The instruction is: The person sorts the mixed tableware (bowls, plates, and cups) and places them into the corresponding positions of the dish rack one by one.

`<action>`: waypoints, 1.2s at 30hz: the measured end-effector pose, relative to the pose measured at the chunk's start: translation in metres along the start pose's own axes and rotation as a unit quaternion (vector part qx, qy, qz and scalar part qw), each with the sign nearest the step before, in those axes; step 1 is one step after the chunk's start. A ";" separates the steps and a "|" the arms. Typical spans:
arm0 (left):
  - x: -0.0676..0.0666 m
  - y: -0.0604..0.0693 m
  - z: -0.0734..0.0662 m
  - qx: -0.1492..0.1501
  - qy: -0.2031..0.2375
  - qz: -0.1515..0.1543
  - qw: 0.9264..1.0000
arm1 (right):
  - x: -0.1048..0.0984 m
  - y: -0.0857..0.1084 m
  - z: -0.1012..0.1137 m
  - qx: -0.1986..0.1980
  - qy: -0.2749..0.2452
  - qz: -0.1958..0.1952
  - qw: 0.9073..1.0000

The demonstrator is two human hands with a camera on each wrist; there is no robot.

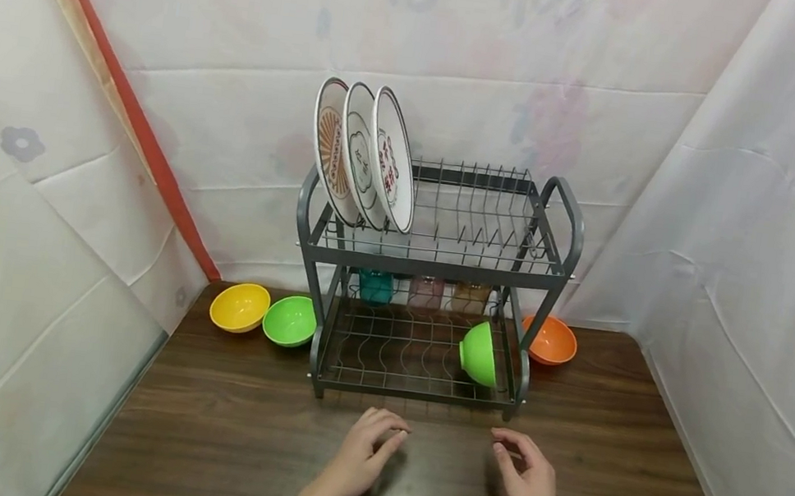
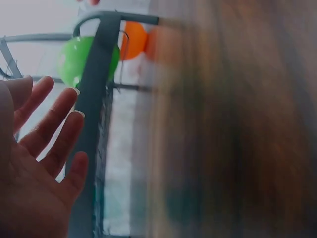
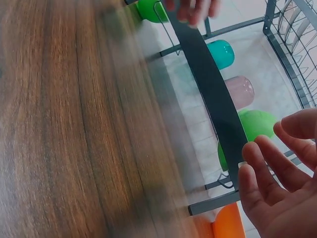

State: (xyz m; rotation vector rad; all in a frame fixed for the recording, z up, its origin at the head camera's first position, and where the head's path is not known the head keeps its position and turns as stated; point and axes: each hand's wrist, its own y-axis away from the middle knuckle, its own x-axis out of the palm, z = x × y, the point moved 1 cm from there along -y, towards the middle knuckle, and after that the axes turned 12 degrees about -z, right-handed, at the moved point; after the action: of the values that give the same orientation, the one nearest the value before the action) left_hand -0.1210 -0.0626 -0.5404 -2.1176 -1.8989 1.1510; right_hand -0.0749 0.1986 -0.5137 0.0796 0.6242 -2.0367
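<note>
Both hands hover above the table in front of a two-tier dish rack (image 1: 432, 269), holding nothing. My left hand (image 1: 360, 454) has its fingers loosely bent, near the rack's front left. Opposite it, my right hand (image 1: 525, 483) curves loosely in front of the rack's right side. On the lower tier a green bowl (image 1: 479, 354) stands tilted on its side at the right. Three patterned plates (image 1: 395, 161) lean upright at the left of the upper tier. Teal (image 1: 375, 287), pink (image 1: 426, 291) and amber (image 1: 471, 297) cups sit at the back of the lower tier.
A yellow bowl (image 1: 239, 307) and another green bowl (image 1: 290, 321) stand on the wooden table (image 1: 212, 424) left of the rack. An orange bowl (image 1: 553, 341) is at its right, partly behind a rack leg. White printed cloth (image 1: 741, 240) hangs around the back and sides.
</note>
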 end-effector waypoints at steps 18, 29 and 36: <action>-0.026 0.011 0.025 -0.085 -0.037 -0.016 0.996 | -0.023 -0.030 -0.035 0.005 0.059 -0.023 0.998; -0.025 0.013 0.022 -0.084 -0.032 0.010 0.996 | -0.042 -0.073 -0.052 -0.015 0.095 -0.055 0.994; -0.022 0.014 0.018 -0.068 -0.019 0.012 0.997 | -0.029 -0.101 -0.078 0.010 0.131 -0.044 0.990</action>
State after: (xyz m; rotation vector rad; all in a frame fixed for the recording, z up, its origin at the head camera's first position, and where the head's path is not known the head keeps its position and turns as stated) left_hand -0.1187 -0.0929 -0.5500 -2.2079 -2.0277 1.1046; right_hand -0.1583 0.2980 -0.5327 0.3416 0.7815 -2.1373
